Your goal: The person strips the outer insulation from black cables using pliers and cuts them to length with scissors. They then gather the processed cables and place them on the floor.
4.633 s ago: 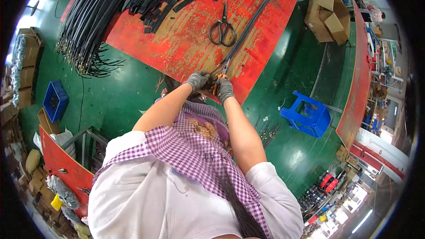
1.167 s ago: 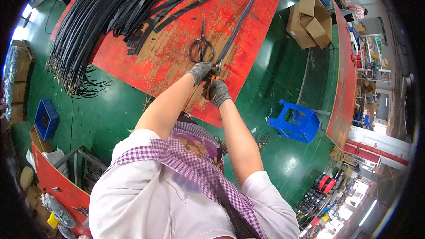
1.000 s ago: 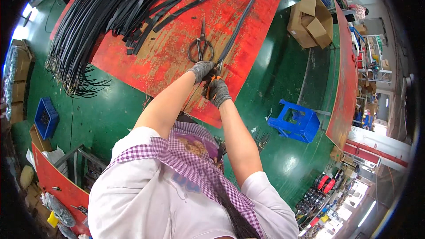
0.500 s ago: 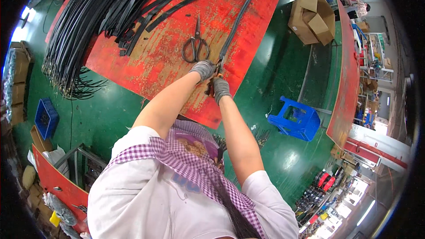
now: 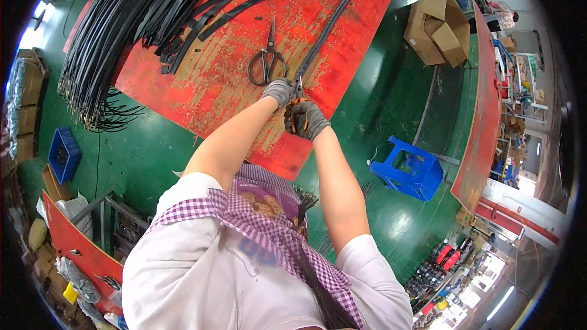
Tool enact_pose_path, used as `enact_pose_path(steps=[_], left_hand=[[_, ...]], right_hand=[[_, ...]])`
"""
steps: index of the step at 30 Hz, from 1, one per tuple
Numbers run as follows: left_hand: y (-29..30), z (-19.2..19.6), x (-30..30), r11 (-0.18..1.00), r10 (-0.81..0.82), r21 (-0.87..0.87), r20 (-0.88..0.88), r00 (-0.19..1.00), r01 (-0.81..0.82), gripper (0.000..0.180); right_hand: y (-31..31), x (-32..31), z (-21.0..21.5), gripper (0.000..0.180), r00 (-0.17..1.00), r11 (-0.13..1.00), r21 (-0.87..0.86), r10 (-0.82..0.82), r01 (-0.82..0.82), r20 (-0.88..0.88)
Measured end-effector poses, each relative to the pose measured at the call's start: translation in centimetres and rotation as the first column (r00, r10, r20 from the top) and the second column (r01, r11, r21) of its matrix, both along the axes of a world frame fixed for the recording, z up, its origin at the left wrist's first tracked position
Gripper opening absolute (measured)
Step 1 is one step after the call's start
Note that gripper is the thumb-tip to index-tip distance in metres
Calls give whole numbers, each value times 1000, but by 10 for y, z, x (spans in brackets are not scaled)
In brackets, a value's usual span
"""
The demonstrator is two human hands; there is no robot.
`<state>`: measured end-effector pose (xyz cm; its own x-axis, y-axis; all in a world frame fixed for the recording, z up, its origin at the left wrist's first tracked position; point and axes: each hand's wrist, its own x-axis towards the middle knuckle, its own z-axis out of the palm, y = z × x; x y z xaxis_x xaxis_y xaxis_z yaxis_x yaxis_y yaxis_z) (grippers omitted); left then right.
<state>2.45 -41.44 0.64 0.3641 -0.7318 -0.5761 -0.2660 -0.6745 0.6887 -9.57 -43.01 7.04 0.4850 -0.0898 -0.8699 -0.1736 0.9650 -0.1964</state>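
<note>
Both my hands wear grey gloves and meet near the front edge of the red worktable. My right hand is closed around a pair of pliers with orange and black handles, jaws pointing away from me. The jaws are at the near end of a long black sleeved cable, which runs off toward the far edge. My left hand is closed at that cable end; its fingers partly hide what they pinch. Just beyond my left hand lie black-handled scissors, blades pointing away.
A large bundle of black cables covers the table's far left and hangs over its edge. To the right, a blue plastic stool and an open cardboard box stand on the green floor. A blue crate sits at the left.
My right hand has turned and shifted slightly right, so the orange handles show more. The cable's near end has moved a little left and away from me.
</note>
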Motion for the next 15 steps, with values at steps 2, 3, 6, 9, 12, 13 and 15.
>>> enact_pose_path(steps=[2,3,6,9,12,13,15], left_hand=[[4,-2,-7,983,-99,-128,235,967,132,28],[4,0,-12,981,-132,-111,233,963,162,29],[6,37,-7,949,-268,-90,281,922,303,30],[1,30,-5,974,-170,-105,249,953,202,29],[7,30,-9,976,-107,-158,260,960,152,28],[6,31,-9,978,-80,-168,254,964,126,28],[-1,33,-7,995,8,-104,175,984,11,29]], right_hand=[[-4,5,-17,4,994,995,-95,10,-20,-105],[-11,6,-37,6,987,989,-146,13,-37,-163],[-20,7,-59,19,845,813,-384,224,-437,-486],[-22,2,-76,20,665,315,-598,178,-737,-726],[-18,0,-84,20,633,255,-603,51,-756,-772],[-20,-1,-82,18,683,333,-621,109,-710,-722],[-24,-8,-76,15,811,585,-596,204,-550,-548]])
